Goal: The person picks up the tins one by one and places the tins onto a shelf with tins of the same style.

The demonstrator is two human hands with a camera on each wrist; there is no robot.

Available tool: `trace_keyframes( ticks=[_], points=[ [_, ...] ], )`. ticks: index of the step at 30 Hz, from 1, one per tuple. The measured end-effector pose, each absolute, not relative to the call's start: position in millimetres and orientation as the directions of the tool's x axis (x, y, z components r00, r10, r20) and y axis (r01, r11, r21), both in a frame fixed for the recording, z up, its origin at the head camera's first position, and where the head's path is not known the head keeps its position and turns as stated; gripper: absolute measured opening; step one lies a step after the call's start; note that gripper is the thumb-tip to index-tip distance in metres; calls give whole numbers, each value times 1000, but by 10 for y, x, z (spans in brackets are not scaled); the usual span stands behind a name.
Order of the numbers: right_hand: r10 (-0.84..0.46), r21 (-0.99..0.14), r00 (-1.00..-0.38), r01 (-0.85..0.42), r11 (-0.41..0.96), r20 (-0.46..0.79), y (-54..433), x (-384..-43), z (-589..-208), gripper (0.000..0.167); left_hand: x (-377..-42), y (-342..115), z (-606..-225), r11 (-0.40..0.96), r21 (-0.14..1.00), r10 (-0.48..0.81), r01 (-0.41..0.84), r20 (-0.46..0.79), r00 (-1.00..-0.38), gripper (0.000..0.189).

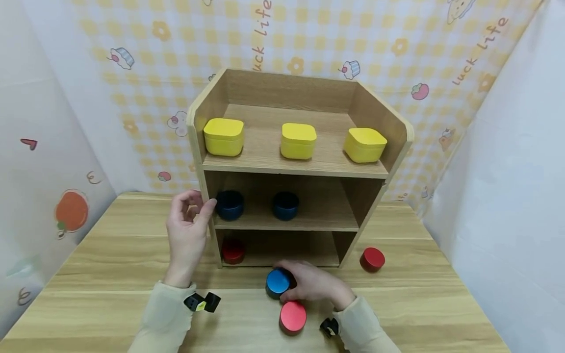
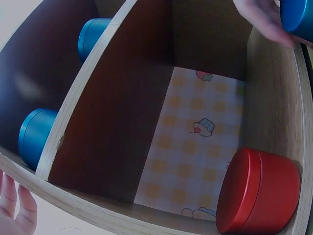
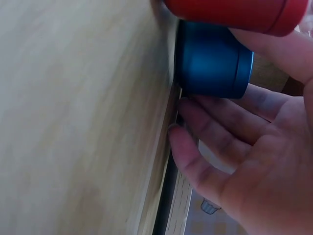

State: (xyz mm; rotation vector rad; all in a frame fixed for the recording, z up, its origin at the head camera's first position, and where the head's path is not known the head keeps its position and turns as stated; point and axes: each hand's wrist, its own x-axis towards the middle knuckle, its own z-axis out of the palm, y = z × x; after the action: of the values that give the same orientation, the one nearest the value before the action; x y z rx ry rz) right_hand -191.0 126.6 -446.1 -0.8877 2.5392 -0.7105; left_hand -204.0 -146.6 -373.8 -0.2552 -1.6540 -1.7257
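In the head view my right hand [image 1: 314, 282] has thumb and fingers round a blue round tin [image 1: 278, 282] on the table before the shelf unit. The right wrist view shows the same blue tin [image 3: 212, 61] between thumb and fingers. A red round tin [image 1: 293, 317] stands just nearer to me. My left hand [image 1: 187, 223] is at the unit's left side panel, fingers loosely bent, thumb tip by the front edge. Close to that thumb, a dark blue tin [image 1: 230, 205] sits on the middle shelf; another blue tin [image 1: 285, 205] stands to its right.
Three yellow square tins [image 1: 298, 141] line the top of the wooden shelf unit [image 1: 287, 169]. On its bottom level a red tin [image 1: 233, 251] sits at the left. Another red tin [image 1: 372, 259] stands on the table [image 1: 419, 294] right of the unit. Patterned cloth hangs behind.
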Motion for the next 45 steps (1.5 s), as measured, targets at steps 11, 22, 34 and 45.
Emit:
trace_keyframes(
  ticks=[11,22,34,45],
  points=[
    [-640,-541,-752,-477,693,-158,1252,-1909,-4404,60,-2049,-1456,-3711,78,780,-360,621,603,-711,30],
    [-656,-571,-750,-500,651,-92,1329,-1835,-4174,61,-2070,-1451,-3745,61,776,-358,628,604,-712,31],
    [-654,-578,-755,-553,600,43,1472,-1698,-3794,60,-2103,-1445,-3751,48,764,-361,643,614,-702,29],
    [-618,-612,-760,-589,528,199,1691,-1634,-3562,63,-2110,-1441,-3758,20,755,-366,655,615,-698,28]
  ],
)
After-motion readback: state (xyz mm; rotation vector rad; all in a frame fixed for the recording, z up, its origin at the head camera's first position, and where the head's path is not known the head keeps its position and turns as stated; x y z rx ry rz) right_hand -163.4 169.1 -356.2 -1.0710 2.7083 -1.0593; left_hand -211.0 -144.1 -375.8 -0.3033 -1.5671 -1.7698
